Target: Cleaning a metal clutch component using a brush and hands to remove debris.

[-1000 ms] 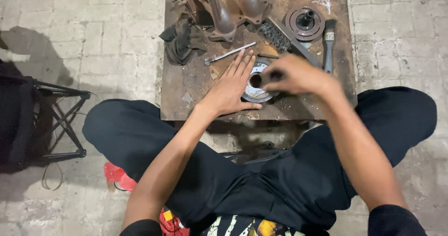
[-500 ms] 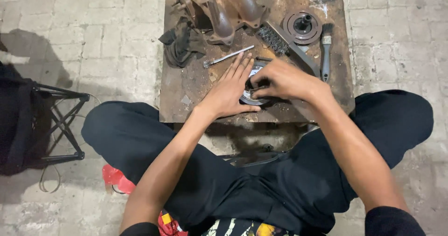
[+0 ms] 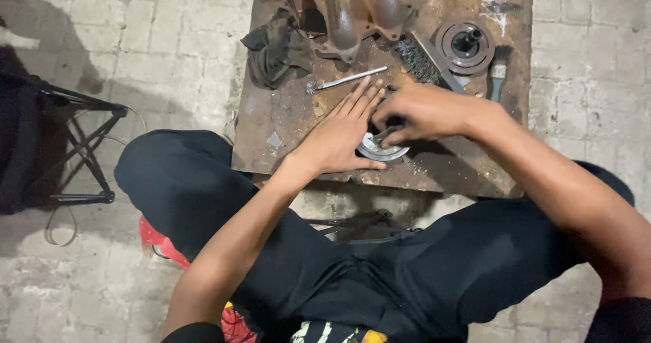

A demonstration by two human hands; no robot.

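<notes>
A round silvery metal part lies near the front edge of a rusty metal work plate. My left hand rests flat against its left side, fingers straight and together, steadying it. My right hand is curled over the top of the part, fingertips pressed into its middle. Both hands hide most of the part, and whether the right fingers pinch something small I cannot see.
On the plate behind my hands lie a thin metal rod, a wire brush, a round pulley-like disc, a small brush, a dark rag and a rusty cast housing. A black folding stand is at left.
My right hand has come down from above the round part and closed over its middle. The left hand has stayed flat beside it. The view shifted slightly.
</notes>
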